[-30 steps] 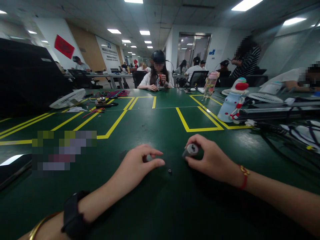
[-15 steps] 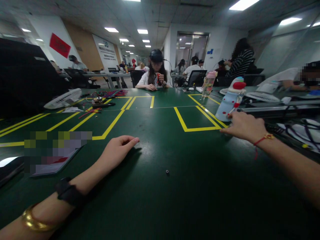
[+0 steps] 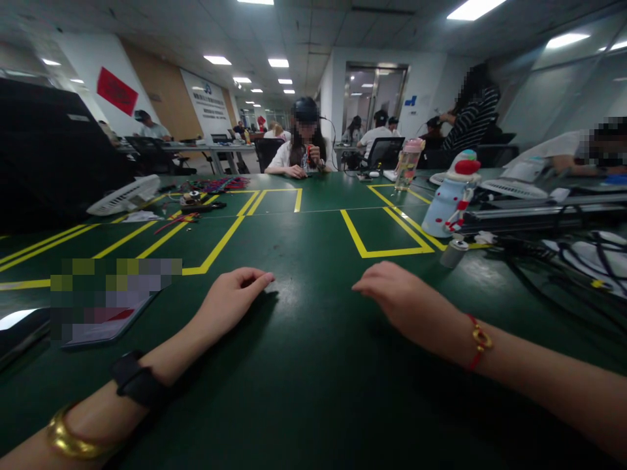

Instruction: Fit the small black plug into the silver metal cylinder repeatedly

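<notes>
My left hand (image 3: 238, 297) rests on the dark green table (image 3: 304, 391), fingers curled, thumb and index tips together. Nothing shows between them. My right hand (image 3: 399, 297) is over the table to the right of the middle, fingers pressed together and pointing left. Whatever its fingers hold, if anything, is hidden. To the right, beyond that hand and apart from it, stands a small silver cylinder (image 3: 454, 253). A pale blue snowman-shaped bottle (image 3: 443, 205) is behind the cylinder.
A blurred-out flat item (image 3: 115, 300) and a dark device (image 3: 22, 333) lie at left. Yellow tape (image 3: 396, 252) marks the table. Black cables (image 3: 582, 267) sit at right, a clear pink-lidded bottle (image 3: 409, 166) farther back. A person (image 3: 296, 153) sits opposite.
My right hand has left the silver cylinder and moved left toward the table's middle, uncovering the cylinder. The small ring-like piece between my hands no longer shows. My left hand stays put.
</notes>
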Tool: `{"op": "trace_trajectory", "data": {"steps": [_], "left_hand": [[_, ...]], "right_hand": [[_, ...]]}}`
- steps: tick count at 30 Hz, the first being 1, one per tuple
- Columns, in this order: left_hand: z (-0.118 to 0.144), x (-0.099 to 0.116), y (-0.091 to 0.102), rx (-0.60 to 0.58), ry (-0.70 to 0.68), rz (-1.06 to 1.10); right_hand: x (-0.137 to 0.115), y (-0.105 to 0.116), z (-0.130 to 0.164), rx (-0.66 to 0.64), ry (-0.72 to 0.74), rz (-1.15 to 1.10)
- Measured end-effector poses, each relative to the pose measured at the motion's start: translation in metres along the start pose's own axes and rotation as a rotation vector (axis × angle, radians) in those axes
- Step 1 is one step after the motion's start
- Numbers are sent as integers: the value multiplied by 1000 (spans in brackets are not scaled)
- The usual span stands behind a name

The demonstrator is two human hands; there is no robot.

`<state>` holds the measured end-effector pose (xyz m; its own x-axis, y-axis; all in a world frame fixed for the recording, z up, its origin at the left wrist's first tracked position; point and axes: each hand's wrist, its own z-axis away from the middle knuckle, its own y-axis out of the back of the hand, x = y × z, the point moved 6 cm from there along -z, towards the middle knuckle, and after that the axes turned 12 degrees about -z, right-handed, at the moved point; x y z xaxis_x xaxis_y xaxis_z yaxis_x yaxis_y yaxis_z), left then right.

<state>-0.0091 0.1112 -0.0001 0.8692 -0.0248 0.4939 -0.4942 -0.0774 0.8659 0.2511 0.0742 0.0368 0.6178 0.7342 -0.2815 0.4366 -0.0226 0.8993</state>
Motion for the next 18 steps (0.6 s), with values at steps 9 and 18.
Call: {"op": "trace_trajectory", "data": {"steps": [9, 18], "left_hand": [[1, 2, 0, 16, -6, 10], [1, 2, 0, 20, -4, 6]], "right_hand": [[165, 109, 47, -46, -859, 536], [184, 104, 50, -103, -872, 477]]}}
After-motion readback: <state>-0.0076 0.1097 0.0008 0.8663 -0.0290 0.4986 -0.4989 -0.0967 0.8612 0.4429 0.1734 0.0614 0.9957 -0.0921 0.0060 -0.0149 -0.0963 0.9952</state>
